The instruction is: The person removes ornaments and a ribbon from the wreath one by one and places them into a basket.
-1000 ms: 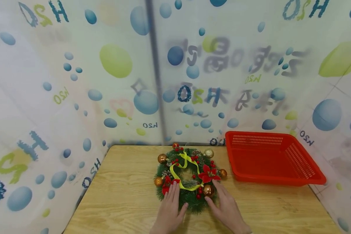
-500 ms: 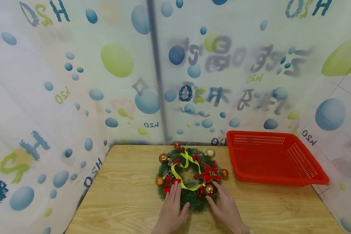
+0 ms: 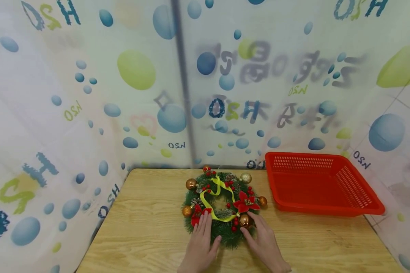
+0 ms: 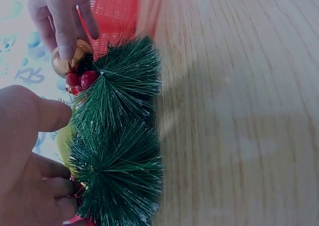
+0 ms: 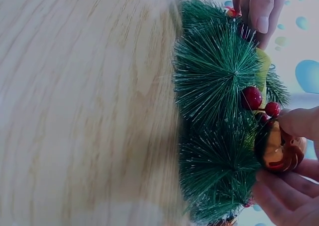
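A green Christmas wreath [image 3: 230, 237] lies flat, decked with baubles, red berries, pine cones and a loose yellow ribbon [image 3: 203, 199]. My left hand [image 3: 199, 242] rests on its lower left part, fingers straight and touching a red cloth flower [image 3: 195, 217], which they partly cover. At the lower right, my right hand [image 3: 264, 242] holds a shiny copper bauble [image 5: 280, 147] between thumb and fingers. Small red berries [image 5: 251, 98] sit right beside that bauble. A second red flower [image 3: 246, 203] is just beyond the right fingertips.
The wreath is on a light wooden table [image 3: 147, 227]. At the back right stands a red plastic basket [image 3: 322, 209] with slotted sides, close to the wreath. A curtain [image 3: 136, 113] printed with bubbles encloses the table's back and sides.
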`<action>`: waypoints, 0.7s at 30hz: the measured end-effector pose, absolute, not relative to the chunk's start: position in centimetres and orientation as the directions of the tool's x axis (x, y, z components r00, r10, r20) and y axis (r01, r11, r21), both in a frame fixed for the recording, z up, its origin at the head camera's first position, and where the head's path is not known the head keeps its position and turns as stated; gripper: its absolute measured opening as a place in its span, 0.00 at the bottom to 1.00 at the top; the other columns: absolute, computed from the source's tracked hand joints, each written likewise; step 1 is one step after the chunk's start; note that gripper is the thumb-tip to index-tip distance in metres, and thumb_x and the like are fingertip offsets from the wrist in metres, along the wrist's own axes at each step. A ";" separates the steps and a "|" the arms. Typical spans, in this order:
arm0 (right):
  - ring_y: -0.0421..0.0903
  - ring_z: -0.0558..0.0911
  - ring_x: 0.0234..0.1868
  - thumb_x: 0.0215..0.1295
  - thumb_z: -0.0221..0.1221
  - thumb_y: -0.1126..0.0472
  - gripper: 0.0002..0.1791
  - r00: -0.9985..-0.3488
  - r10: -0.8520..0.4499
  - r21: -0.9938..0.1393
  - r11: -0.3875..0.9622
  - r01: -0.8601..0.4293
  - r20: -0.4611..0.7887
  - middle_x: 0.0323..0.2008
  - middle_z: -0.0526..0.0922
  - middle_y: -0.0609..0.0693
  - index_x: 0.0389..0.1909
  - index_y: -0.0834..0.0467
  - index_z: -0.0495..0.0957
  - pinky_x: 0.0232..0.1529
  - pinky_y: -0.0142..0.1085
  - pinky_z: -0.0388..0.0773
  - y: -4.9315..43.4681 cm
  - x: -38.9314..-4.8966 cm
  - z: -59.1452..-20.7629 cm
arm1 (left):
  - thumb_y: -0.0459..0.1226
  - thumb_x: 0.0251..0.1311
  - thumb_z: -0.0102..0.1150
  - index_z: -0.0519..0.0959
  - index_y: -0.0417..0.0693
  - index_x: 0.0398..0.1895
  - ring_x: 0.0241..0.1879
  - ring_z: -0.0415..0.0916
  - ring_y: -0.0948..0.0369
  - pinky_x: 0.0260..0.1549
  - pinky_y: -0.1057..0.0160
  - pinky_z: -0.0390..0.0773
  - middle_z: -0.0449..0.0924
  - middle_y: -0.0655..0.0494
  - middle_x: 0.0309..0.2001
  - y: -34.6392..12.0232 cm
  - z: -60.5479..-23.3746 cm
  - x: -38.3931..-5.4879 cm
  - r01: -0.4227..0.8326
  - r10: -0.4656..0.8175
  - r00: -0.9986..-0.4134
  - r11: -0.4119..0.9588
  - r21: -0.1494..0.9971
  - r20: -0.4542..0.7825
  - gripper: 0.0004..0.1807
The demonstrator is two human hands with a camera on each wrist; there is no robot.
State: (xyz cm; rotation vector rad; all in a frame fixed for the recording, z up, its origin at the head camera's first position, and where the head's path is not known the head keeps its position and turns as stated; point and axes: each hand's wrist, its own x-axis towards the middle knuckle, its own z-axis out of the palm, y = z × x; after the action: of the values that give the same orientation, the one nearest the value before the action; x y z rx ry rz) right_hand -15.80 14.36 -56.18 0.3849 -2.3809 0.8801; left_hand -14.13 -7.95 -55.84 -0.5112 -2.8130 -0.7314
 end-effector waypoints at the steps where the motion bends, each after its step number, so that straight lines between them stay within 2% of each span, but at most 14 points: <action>1: 0.47 0.87 0.41 0.48 0.78 0.65 0.32 -0.798 -0.070 -0.503 0.743 -0.442 0.598 0.44 0.85 0.55 0.55 0.67 0.79 0.38 0.40 0.86 14.3 -15.8 -56.1 | 0.49 0.74 0.52 0.57 0.31 0.77 0.75 0.59 0.39 0.64 0.36 0.71 0.58 0.34 0.77 -8.0 -55.8 -14.1 0.377 0.282 -0.921 0.819 0.433 0.269 0.39; 9: 0.48 0.87 0.44 0.49 0.78 0.64 0.32 -0.808 -0.059 -0.508 0.750 -0.423 0.586 0.47 0.85 0.57 0.56 0.66 0.80 0.40 0.42 0.86 14.0 -15.9 -55.7 | 0.49 0.74 0.52 0.57 0.30 0.76 0.75 0.60 0.38 0.64 0.36 0.71 0.57 0.33 0.77 -8.1 -55.6 -14.1 0.377 0.287 -0.923 0.812 0.445 0.257 0.39; 21: 0.51 0.86 0.47 0.46 0.80 0.64 0.33 -0.789 -0.063 -0.486 0.756 -0.437 0.611 0.47 0.85 0.55 0.55 0.65 0.80 0.42 0.47 0.86 13.5 -16.3 -55.1 | 0.49 0.74 0.53 0.59 0.30 0.76 0.74 0.61 0.38 0.64 0.36 0.71 0.58 0.33 0.76 -8.2 -55.9 -14.2 0.384 0.292 -0.919 0.820 0.424 0.267 0.39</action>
State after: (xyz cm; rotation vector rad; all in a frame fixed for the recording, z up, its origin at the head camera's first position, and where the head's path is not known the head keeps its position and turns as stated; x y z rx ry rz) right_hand -16.33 13.48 -55.06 0.3747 -2.3719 0.8510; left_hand -14.20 -8.19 -55.86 -0.5274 -2.8138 -0.7157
